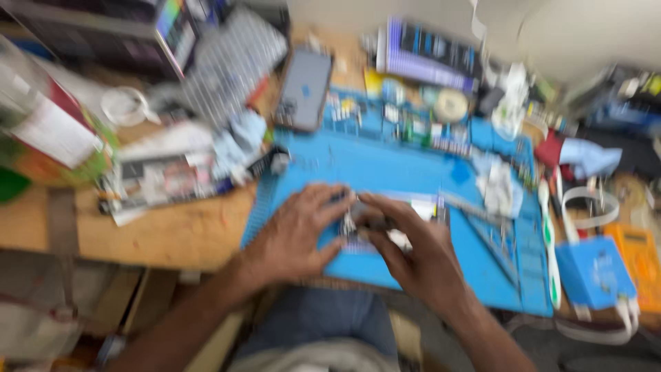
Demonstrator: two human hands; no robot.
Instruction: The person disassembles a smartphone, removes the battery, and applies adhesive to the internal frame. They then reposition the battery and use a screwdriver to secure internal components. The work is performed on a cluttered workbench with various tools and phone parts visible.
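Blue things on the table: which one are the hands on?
The big blue mat in the middle. Both hands, left and right, rest on it. The small blue box sits apart at the right.

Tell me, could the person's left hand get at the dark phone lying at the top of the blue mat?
Probably yes: the left hand rests on the blue mat, and only bare mat lies between it and the phone.

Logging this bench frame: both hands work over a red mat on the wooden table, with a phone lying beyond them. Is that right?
Not quite: the mat is blue, not red, as the head view shows. The left hand and right hand do work over it on the wooden table, phone beyond.
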